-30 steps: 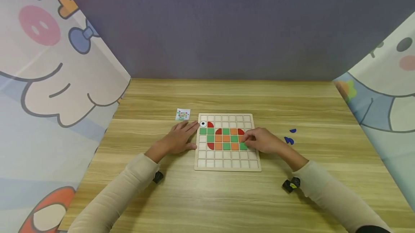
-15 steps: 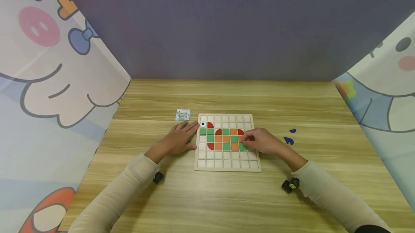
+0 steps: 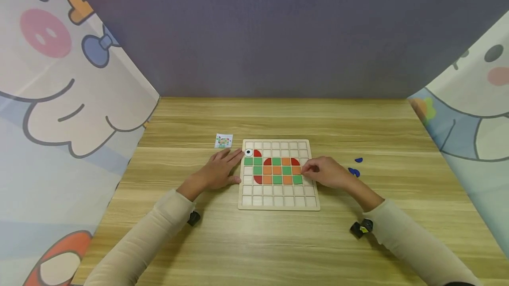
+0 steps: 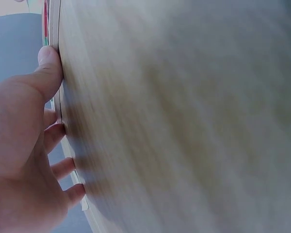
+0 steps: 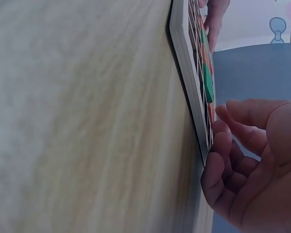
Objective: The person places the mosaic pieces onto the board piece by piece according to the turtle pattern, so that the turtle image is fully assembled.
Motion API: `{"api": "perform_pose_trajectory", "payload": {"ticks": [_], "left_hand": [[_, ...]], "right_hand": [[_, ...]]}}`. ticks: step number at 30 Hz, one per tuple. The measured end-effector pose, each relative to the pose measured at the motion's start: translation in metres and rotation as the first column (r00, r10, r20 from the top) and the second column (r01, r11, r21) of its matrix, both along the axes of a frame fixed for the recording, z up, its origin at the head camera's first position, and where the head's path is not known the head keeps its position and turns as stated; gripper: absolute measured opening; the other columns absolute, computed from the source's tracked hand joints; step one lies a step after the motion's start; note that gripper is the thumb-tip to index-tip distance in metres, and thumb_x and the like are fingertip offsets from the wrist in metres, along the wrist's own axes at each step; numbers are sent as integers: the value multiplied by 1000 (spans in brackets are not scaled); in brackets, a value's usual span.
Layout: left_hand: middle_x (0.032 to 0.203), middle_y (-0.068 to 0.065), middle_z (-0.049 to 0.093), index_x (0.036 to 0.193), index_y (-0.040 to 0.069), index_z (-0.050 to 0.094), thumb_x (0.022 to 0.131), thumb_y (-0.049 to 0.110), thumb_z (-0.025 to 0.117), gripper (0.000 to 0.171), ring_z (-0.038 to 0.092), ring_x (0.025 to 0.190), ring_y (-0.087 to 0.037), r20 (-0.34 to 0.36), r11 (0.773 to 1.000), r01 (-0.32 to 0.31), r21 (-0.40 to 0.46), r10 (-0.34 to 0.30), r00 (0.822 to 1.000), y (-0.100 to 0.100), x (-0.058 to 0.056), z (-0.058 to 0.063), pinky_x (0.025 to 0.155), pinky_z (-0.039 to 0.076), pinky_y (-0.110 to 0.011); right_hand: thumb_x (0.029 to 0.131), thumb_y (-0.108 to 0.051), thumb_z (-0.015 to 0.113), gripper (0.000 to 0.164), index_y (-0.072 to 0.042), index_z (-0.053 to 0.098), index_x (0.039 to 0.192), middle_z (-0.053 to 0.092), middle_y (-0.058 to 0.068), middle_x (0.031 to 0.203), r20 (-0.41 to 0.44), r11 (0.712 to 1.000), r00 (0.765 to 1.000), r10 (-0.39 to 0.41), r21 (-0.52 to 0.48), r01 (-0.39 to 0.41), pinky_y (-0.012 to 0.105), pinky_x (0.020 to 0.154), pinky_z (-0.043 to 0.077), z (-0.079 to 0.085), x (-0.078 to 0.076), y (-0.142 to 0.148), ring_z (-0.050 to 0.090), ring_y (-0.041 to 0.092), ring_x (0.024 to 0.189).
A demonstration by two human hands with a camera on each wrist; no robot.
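Note:
A wooden grid board (image 3: 278, 206) carries green, orange and red tiles, with a round eye piece (image 3: 248, 152) near its upper left. My left hand (image 3: 218, 171) lies flat at the board's left edge, fingers spread and thumb (image 4: 49, 73) touching the side. My right hand (image 3: 327, 173) hovers at the right side of the tiles, its fingers loosely bent and nothing visible between them. Just left of its fingertips are an orange tile (image 3: 296, 170) and a green tile (image 3: 297, 180). The green tile (image 5: 207, 83) stands slightly proud of the grid in the right wrist view.
Several dark blue pieces (image 3: 356, 173) lie on the wooden table (image 3: 254, 242) to the right of the board. A small picture card (image 3: 224, 140) lies beyond the left hand. A dark grey panel (image 3: 278, 34) rises behind the table.
My right hand has drawn back slightly to the right from the green tile, which now shows whole in its cell. My left hand has stayed in place.

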State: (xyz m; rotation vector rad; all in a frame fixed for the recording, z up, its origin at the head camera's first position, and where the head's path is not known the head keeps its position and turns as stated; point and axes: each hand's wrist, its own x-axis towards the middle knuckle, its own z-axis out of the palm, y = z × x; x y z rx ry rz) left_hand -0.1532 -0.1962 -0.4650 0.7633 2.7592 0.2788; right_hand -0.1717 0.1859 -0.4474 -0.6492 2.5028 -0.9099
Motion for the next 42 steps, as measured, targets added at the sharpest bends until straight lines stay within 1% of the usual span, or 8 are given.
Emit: {"api": "perform_pose_trajectory", "payload": {"ticks": [6, 15, 23, 28, 32, 35, 37, 42], "left_hand": [[170, -10, 23, 164, 11, 22, 97, 55, 58, 87, 25, 153, -47, -19, 1000, 8, 2, -8, 1000, -1, 0, -2, 117, 28, -69], [170, -10, 24, 164, 12, 23, 97, 56, 59, 88, 25, 152, -48, -17, 1000, 10, 3, -10, 1000, -1, 1, -1, 116, 28, -69], [170, -10, 23, 164, 12, 22, 97, 55, 59, 88, 25, 152, -48, -18, 1000, 10, 8, -9, 1000, -1, 0, -2, 116, 28, -70], [170, -10, 25, 164, 12, 23, 97, 54, 60, 87, 26, 152, -48, -30, 1000, 13, 8, -12, 999, -2, -1, -4, 115, 29, -70], [170, -10, 24, 164, 12, 22, 97, 54, 60, 87, 26, 152, -48, -23, 1000, 7, 10, -7, 1000, -2, -1, -4, 115, 29, -70], [170, -9, 23, 164, 12, 22, 97, 54, 60, 87, 25, 152, -48, -18, 1000, 5, 9, -5, 1000, -2, -1, -4, 115, 29, -70], [171, -9, 23, 164, 12, 22, 97, 54, 59, 87, 25, 152, -48, -15, 1000, 7, 8, -6, 1000, -1, -1, -4, 116, 29, -70], [171, -10, 23, 164, 12, 21, 98, 54, 59, 87, 25, 153, -47, -17, 1000, 8, 8, -8, 1000, -1, -1, -5, 116, 28, -70]], "right_hand": [[98, -15, 65, 14, -17, 78, 101, 76, -4, 99, 16, 999, 999, 42, 1, -43, 32, 80, 49, -3, 1, 2, 60, 13, 88], [98, -16, 65, 16, -16, 76, 109, 76, -4, 103, 15, 999, 999, 42, -12, -42, 29, 78, 49, -4, 3, 1, 59, 12, 88], [97, -15, 66, 12, -17, 77, 101, 75, -7, 95, 8, 999, 999, 39, -6, -39, 31, 80, 49, -5, 2, 1, 60, 12, 86], [97, -16, 66, 18, -16, 77, 112, 75, -3, 101, 12, 998, 998, 62, -10, -62, 27, 75, 48, -4, 4, 0, 57, 13, 84], [98, -18, 66, 26, -18, 75, 123, 75, 3, 120, -18, 993, 993, 120, 2, -120, 33, 84, 53, -3, 6, 0, 66, 20, 104], [98, -18, 66, 27, -18, 76, 123, 73, 5, 127, -42, 990, 989, 141, 12, -141, 42, 96, 53, -2, 7, 0, 65, 26, 122], [98, -17, 66, 26, -18, 76, 122, 73, 5, 127, -36, 991, 990, 135, 10, -134, 45, 97, 53, -2, 7, 0, 65, 28, 123], [98, -17, 66, 24, -18, 77, 120, 74, 4, 125, -45, 993, 992, 114, 15, -113, 43, 95, 53, -4, 7, 2, 65, 27, 120]]}}
